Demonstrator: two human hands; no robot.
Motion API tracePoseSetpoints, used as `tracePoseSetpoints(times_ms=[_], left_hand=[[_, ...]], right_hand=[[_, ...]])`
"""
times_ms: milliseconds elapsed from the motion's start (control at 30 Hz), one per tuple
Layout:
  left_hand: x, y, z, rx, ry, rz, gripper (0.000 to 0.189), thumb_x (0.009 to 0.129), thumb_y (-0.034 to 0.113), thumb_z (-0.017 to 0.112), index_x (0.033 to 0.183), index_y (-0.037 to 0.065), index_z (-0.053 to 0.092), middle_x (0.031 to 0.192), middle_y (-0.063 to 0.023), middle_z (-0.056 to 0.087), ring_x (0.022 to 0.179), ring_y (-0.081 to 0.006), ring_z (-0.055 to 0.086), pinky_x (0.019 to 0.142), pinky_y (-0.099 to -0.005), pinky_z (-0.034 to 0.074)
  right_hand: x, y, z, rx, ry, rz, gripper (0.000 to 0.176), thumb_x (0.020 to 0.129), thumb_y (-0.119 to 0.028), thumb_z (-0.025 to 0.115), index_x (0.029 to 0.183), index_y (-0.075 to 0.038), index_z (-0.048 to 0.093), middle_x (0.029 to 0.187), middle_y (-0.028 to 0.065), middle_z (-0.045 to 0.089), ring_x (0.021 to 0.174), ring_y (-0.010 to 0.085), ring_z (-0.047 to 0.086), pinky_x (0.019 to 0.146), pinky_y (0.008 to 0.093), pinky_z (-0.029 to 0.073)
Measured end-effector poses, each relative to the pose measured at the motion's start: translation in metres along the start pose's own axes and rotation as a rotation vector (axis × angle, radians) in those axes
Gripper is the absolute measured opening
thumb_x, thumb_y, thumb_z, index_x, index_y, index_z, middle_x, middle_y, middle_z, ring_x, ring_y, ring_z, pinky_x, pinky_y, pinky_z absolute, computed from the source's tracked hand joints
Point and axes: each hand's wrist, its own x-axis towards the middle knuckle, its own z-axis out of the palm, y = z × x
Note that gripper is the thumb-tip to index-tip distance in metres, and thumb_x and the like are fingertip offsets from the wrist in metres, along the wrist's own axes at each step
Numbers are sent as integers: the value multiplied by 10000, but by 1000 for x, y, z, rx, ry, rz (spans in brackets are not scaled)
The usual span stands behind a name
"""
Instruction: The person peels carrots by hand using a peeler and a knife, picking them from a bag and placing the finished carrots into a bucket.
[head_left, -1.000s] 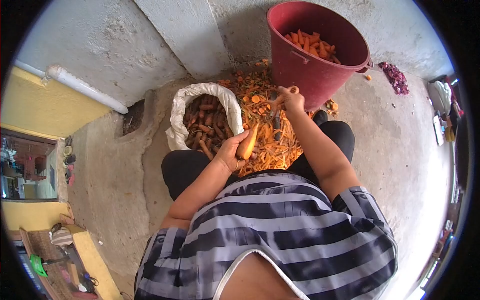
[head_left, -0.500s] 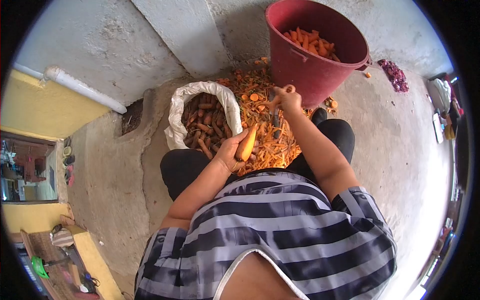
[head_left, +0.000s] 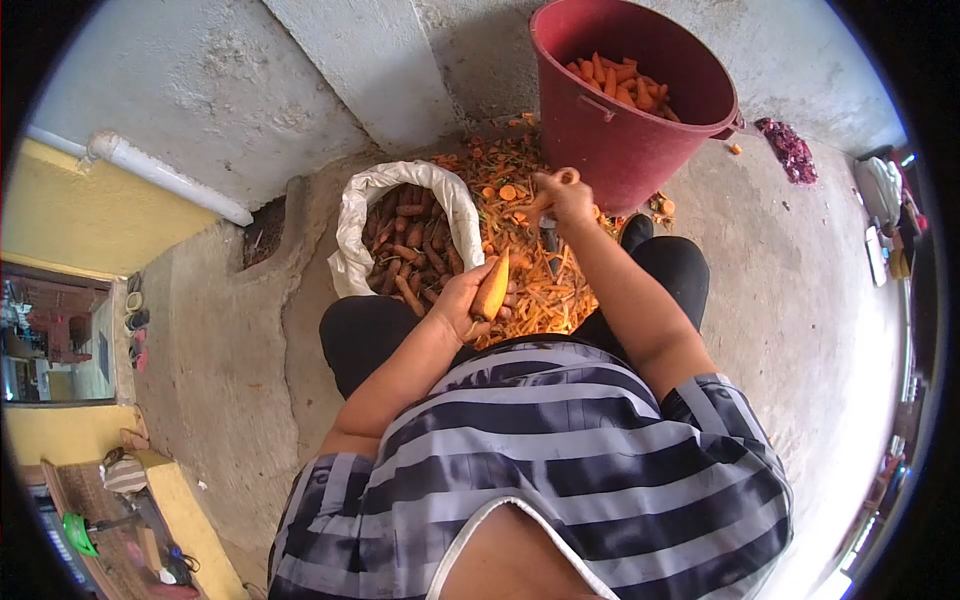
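My left hand (head_left: 466, 303) grips a peeled orange carrot (head_left: 492, 285), tip pointing up and away from me. My right hand (head_left: 566, 197) is raised further out, closed on a peeler (head_left: 540, 205) with an orange handle and a dark blade end hanging down. Between my knees lies a heap of orange carrot peelings (head_left: 540, 270) on the concrete floor. A white sack (head_left: 372, 200) full of dirty unpeeled carrots (head_left: 410, 245) stands open just left of my left hand.
A big red bucket (head_left: 610, 130) holding peeled carrots stands beyond my right hand against the grey wall. A white pipe (head_left: 160, 172) runs along the wall on the left. A small purple scrap pile (head_left: 790, 152) lies at the right.
My right hand with the peeler has drawn slightly left and toward the carrot. My left hand has tilted the carrot a little more upright.
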Motion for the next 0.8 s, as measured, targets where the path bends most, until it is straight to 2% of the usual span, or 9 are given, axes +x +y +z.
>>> tracePoseSetpoints(times_ms=[100,233,300,367,500,567,667,767,800], left_hand=[[2,5,-4,-50,82,61,277,891,272,435,1079,70,458,777,-53,458,648,-143,458,531,-249,427],[5,1,-4,56,218,265,238,840,236,525,957,28,518,765,-68,529,644,-171,542,536,-293,479],[4,0,-1,16,178,214,212,829,224,526,924,35,539,796,-71,562,701,-173,580,582,-333,506],[11,-2,-12,-20,125,209,224,840,228,509,935,27,537,810,-79,569,724,-176,587,606,-359,514],[2,1,-8,-61,-16,19,301,879,268,450,1107,74,478,816,-53,500,693,-146,505,539,-251,425],[-3,2,3,34,73,60,343,888,290,433,1166,91,441,814,-52,470,677,-138,467,537,-243,416],[3,5,-14,-42,27,62,354,885,290,440,1144,49,455,826,-62,502,705,-157,515,550,-271,451],[7,2,-3,138,251,195,340,877,274,453,1085,7,480,853,-77,540,753,-183,562,597,-309,490],[5,5,-8,-8,-135,117,315,867,258,466,1028,-11,497,881,-88,562,792,-201,583,650,-335,508]], right_hand=[[-6,-11,-9,191,181,29,214,729,-163,680,734,-54,496,646,60,509,460,141,444,402,292,329],[-89,-25,27,262,-339,25,221,715,-172,686,795,-31,535,622,27,493,496,129,469,439,269,394],[-99,-6,36,220,-536,-111,212,715,-181,686,791,-37,551,623,31,507,488,133,482,427,272,395],[-86,-15,30,128,-448,105,217,714,-184,689,781,-42,538,608,29,507,476,127,477,424,274,394],[-10,-3,8,-24,16,-13,188,743,-184,669,757,-59,529,586,29,506,450,130,457,391,267,336],[24,8,-15,120,209,49,205,739,-190,675,767,-58,521,578,33,503,440,139,455,399,285,352],[-37,-30,4,265,-18,76,226,735,-171,677,772,-39,497,618,35,488,498,143,467,473,299,399],[-79,-13,23,216,-455,19,242,724,-166,685,771,-42,482,642,23,485,544,126,480,507,267,414],[-97,-12,31,255,-541,-64,241,718,-189,690,762,-51,498,637,22,504,532,116,491,475,245,405]])
